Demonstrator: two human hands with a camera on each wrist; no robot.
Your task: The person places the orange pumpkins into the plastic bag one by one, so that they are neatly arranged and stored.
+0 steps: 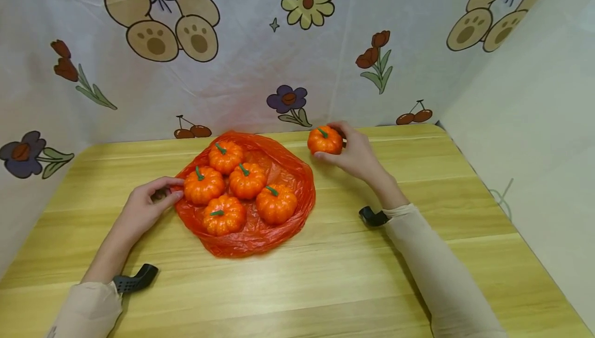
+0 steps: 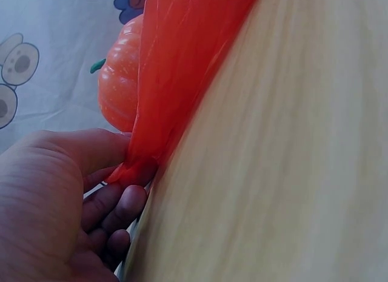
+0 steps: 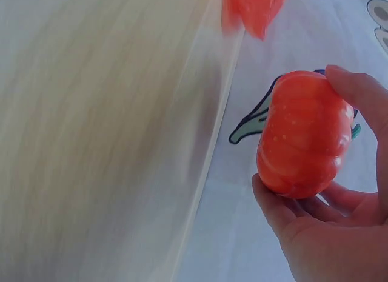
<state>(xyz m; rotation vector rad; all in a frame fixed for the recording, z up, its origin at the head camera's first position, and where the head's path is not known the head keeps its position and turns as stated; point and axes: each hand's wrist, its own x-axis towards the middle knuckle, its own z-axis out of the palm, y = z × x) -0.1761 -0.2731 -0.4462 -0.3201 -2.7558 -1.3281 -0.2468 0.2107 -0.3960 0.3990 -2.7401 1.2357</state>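
Note:
Several small orange toy pumpkins (image 1: 248,181) with green stems sit in a red plastic bag (image 1: 304,183), its mouth spread wide on the table. At the bag's left rim, my left hand (image 1: 143,208) pinches the thin red film between thumb and fingers; the left wrist view shows this pinch beside a pumpkin (image 2: 121,82). To the right of the bag, my right hand (image 1: 355,154) holds another pumpkin (image 1: 324,140) between thumb and fingers. In the right wrist view that pumpkin (image 3: 305,136) appears raised off the table, its stem mostly hidden.
The wooden table (image 1: 279,296) meets a cloth (image 1: 241,79) printed with bears and flowers along its back edge. A pale wall (image 1: 534,136) stands at the right. Black curved devices (image 1: 372,217) are fixed at both wrists, by beige sleeves.

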